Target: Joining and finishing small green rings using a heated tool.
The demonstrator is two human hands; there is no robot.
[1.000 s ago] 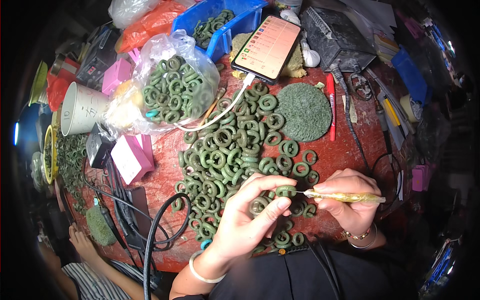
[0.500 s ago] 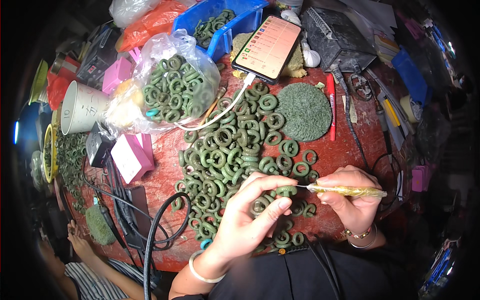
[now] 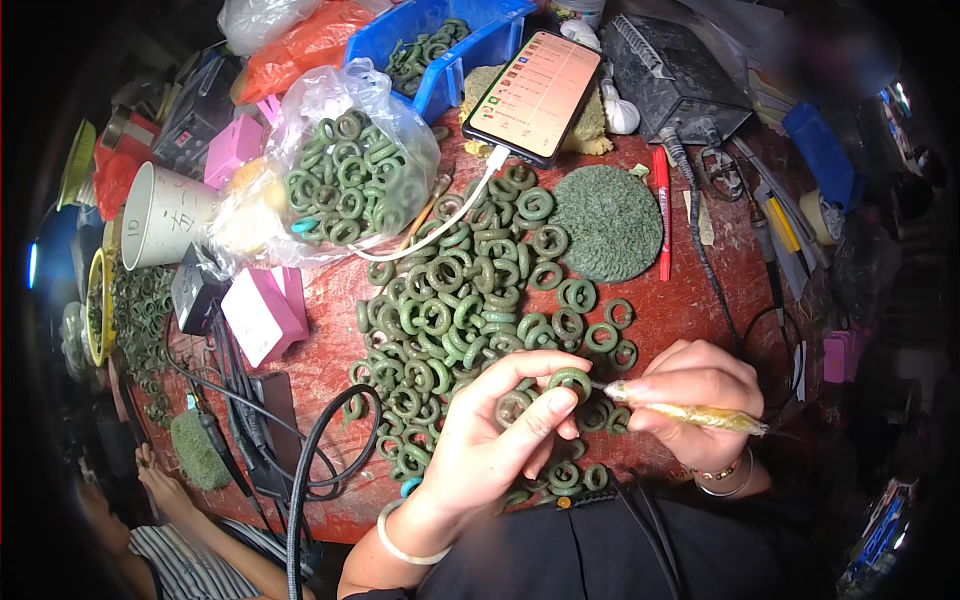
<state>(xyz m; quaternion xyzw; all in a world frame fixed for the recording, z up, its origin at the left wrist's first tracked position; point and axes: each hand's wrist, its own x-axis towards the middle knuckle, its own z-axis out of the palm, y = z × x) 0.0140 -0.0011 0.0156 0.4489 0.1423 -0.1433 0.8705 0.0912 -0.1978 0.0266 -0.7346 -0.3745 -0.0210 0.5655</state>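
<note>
Pinched between the thumb and index finger of my left hand [image 3: 490, 435] is a green ring [image 3: 570, 379], its round opening partly showing. My right hand [image 3: 700, 385] grips a slim tool [image 3: 708, 417] like a pen; its handle is yellowish and wrapped, with a thin metal tip. That tip points left and meets the right side of the ring, though I cannot tell whether it touches or goes in. Under and beyond both hands spreads a heap of similar green rings [image 3: 440, 315] on the red tabletop [image 3: 330, 375].
A clear bag of rings [image 3: 345, 175], a blue bin [image 3: 440, 95], a plugged-in phone [image 3: 535, 95] and a round green pad [image 3: 608, 225] lie beyond the heap. Black cables [image 3: 245, 440] loop at left, near another person's hands [image 3: 160, 490]. A red pen [image 3: 662, 215] lies at right.
The ring has turned in my left fingers, showing more of its opening. My right hand has shifted slightly left, and the tool's handle now slopes down more to the right.
</note>
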